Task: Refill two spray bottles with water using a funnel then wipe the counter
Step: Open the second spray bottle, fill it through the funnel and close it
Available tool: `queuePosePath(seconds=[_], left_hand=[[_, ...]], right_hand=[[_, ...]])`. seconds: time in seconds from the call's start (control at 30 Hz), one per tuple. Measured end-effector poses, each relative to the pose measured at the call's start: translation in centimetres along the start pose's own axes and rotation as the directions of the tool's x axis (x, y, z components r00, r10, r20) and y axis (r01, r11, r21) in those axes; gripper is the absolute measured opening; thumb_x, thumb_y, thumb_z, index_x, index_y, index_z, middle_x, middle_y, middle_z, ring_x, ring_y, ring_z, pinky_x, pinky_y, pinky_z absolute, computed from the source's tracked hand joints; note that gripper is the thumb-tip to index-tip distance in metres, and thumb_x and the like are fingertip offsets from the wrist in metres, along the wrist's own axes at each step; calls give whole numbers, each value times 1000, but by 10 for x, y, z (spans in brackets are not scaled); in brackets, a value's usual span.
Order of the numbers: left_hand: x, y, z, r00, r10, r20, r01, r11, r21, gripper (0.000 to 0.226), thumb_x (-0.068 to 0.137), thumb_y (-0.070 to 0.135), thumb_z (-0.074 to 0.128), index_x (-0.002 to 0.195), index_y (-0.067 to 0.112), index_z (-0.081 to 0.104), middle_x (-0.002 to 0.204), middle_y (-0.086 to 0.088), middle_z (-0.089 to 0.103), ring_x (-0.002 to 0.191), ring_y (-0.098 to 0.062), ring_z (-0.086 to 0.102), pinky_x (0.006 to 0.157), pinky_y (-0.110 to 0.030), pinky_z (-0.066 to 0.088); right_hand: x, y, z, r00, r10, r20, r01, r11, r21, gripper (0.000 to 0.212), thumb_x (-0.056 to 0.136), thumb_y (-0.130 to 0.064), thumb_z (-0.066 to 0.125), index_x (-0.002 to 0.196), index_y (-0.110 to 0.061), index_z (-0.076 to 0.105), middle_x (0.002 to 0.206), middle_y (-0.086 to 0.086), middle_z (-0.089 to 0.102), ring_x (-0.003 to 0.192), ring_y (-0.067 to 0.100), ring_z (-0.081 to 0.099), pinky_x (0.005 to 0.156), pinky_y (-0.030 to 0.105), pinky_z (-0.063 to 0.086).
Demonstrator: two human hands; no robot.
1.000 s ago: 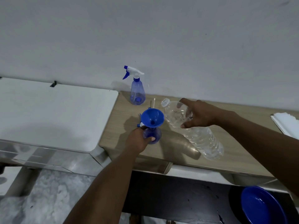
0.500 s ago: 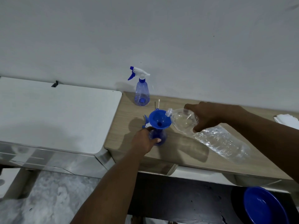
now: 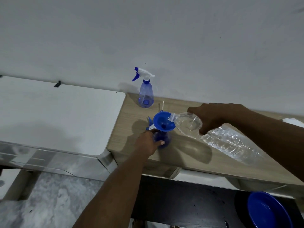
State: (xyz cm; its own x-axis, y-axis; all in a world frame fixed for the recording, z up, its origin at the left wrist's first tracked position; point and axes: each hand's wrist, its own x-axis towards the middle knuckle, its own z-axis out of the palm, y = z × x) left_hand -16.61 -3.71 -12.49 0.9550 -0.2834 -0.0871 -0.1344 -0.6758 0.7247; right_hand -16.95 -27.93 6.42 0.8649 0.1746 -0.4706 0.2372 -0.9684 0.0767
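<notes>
A blue funnel [image 3: 163, 122] sits in the neck of a small blue spray bottle [image 3: 165, 139] on the wooden counter [image 3: 189, 150]. My left hand [image 3: 148, 142] grips that bottle's body. My right hand [image 3: 213, 117] holds a large clear water bottle [image 3: 218, 139] tilted low, its open mouth resting at the funnel's right rim. A second spray bottle [image 3: 146, 94], with its white and blue trigger head on, stands by the wall. The removed trigger head [image 3: 150, 123] lies just behind the funnel, partly hidden.
A white cloth [image 3: 294, 122] lies at the counter's far right edge. A white-topped unit [image 3: 57, 116] adjoins the counter on the left. A blue bowl [image 3: 268, 211] sits low at the bottom right, below the counter.
My right hand has tipped the water bottle further down and brought its mouth from above the funnel onto the funnel's rim. My left hand stays on the small bottle.
</notes>
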Motion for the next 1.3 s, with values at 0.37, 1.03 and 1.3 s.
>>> queuePosePath(seconds=[0.37,1.03,1.3], left_hand=[[1,0,0,1000,24,-12,-24,1000,-12,49,72,40,81,116,30,63,91,15,59,81,-6,55,72,-23,39],[0,-1,0,1000,13,6,-13,999,-48,49,71,41,82,115,29,63,93,14,62,84,-8,60,69,-19,41],[-1,-2,0,999,39,-2,-39,996,-74,40,68,42,82,102,39,62,82,22,61,76,3,58,64,-15,40]], right_hand=[[0,2,-1,1000,3,17,-2,999,-35,81,67,-44,81,134,-33,36,81,-14,40,70,2,45,52,24,31],[-6,15,5,998,-26,-58,36,985,167,77,67,-43,83,128,-35,37,77,-10,59,79,8,55,62,30,42],[-13,36,22,933,90,-349,108,854,508,70,65,-42,88,117,-38,41,82,-4,72,79,11,68,76,35,54]])
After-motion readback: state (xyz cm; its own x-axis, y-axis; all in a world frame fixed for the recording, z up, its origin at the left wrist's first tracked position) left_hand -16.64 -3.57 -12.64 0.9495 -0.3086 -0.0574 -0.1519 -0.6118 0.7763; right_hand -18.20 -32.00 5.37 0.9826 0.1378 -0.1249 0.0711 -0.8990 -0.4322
